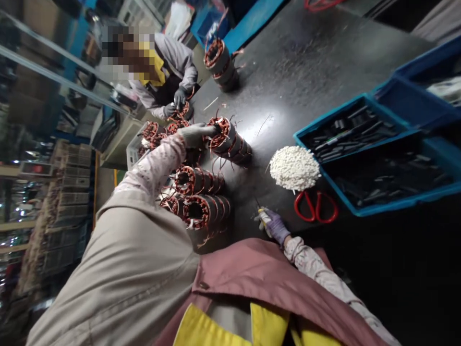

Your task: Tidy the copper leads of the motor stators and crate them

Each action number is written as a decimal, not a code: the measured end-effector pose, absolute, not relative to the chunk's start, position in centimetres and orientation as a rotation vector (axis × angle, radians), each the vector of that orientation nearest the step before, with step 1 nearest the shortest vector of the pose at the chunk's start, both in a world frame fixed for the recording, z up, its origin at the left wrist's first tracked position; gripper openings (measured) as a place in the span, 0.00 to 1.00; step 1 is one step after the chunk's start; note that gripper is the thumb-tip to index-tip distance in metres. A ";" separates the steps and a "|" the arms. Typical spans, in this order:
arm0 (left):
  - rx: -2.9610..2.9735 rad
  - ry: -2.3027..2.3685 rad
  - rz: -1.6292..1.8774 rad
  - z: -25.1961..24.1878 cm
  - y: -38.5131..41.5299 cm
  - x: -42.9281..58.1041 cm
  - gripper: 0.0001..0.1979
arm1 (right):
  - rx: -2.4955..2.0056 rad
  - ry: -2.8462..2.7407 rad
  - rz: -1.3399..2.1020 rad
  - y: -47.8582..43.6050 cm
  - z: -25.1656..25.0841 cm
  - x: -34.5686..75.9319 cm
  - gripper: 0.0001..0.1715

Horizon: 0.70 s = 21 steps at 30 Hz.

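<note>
Near the middle stands a leaning stack of motor stators (234,146) with copper windings and loose wire ends. My left hand (196,135), in a pale glove, grips the rim of the stack's upper end, its fingertips partly hidden at the opening. My right hand (278,227), in a purple glove, is closed around a thin tool (264,216) with a yellow and white handle and a narrow dark tip. This hand is low over the table's near edge, apart from the stators. More stators (207,211) lie grouped below my left arm.
White small pieces (294,168) form a pile beside red-handled scissors (316,206). Blue bins (360,211) with dark strips stand at right. Another stator stack (221,67) is at the far side. A gloved co-worker (176,62) handles a stator (185,111) across the dark table (288,91).
</note>
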<state>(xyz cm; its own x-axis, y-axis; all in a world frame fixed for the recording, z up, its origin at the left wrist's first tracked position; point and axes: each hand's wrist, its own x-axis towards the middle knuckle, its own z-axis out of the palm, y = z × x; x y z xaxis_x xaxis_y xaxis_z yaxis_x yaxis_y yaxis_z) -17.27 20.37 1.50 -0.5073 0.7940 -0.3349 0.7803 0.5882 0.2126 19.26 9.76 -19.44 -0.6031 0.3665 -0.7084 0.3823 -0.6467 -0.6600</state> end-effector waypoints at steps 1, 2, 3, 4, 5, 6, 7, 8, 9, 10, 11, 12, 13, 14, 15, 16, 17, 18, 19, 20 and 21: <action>1.187 2.348 0.061 0.9 20.2 -16.7 0.20 | 1.434 1.310 -2.477 9.4 -19.5 19.7 0.35; 1.096 2.263 0.088 0.4 20.0 -16.2 0.16 | 1.480 1.298 -2.479 9.0 -19.5 20.2 0.36; 1.008 2.186 0.119 0.0 19.7 -15.7 0.14 | 1.531 1.284 -2.474 8.5 -19.7 20.8 0.37; 0.936 2.126 0.159 -0.2 19.5 -15.2 0.13 | 1.579 1.274 -2.460 7.9 -19.9 21.5 0.38; 0.895 2.072 0.191 -0.2 19.4 -14.8 0.14 | 1.617 1.270 -2.444 7.4 -20.2 22.4 0.39; 0.891 2.033 0.200 -0.1 19.4 -14.4 0.14 | 1.652 1.272 -2.430 6.8 -20.5 23.2 0.40; 0.931 2.000 0.180 0.0 19.5 -14.0 0.14 | 1.687 1.278 -2.424 6.3 -20.7 24.0 0.41; 0.992 1.965 0.131 0.2 19.8 -13.6 0.14 | 1.719 1.284 -2.430 5.8 -20.8 24.8 0.43; 1.074 1.926 0.056 0.3 20.3 -13.1 0.14 | 1.746 1.289 -2.450 5.4 -20.9 25.5 0.44; 1.171 1.883 -0.040 0.4 20.8 -12.6 0.15 | 1.772 1.291 -2.473 5.1 -20.8 26.1 0.46; 1.269 1.839 -0.147 0.4 21.4 -12.0 0.16 | 1.789 1.295 -2.496 5.0 -20.7 26.6 0.47; 1.357 1.789 -0.249 0.4 21.9 -11.3 0.19 | 1.791 1.306 -2.521 5.0 -20.4 27.0 0.48; 1.423 1.734 -0.332 0.3 22.3 -10.6 0.23 | 1.782 1.332 -2.543 5.1 -20.1 27.3 0.47; 1.468 1.675 -0.401 0.1 22.5 -9.8 0.25 | 1.772 1.372 -2.558 5.2 -19.8 27.5 0.45; 1.507 1.610 -0.459 0.0 22.6 -8.9 0.27 | 1.767 1.427 -2.563 5.5 -19.4 27.6 0.43; 1.550 1.540 -0.520 -0.1 22.6 -8.1 0.29 | 1.758 1.493 -2.561 5.8 -19.0 27.7 0.40; 1.612 1.459 -0.589 -0.3 22.4 -7.2 0.30 | 1.746 1.562 -2.551 6.1 -18.7 27.7 0.37; 1.682 1.374 -0.661 -0.4 22.1 -6.3 0.31 | 1.731 1.628 -2.534 6.4 -18.3 27.7 0.35; 1.754 1.289 -0.732 -0.5 21.8 -5.4 0.32 | 1.714 1.689 -2.514 6.6 -17.9 27.7 0.32; 1.819 1.210 -0.797 -0.5 21.4 -4.5 0.33 | 1.690 1.747 -2.492 6.8 -17.5 27.6 0.30; 1.866 1.151 -0.850 -0.4 21.1 -3.8 0.34 | 1.667 1.802 -2.470 7.0 -17.0 27.6 0.29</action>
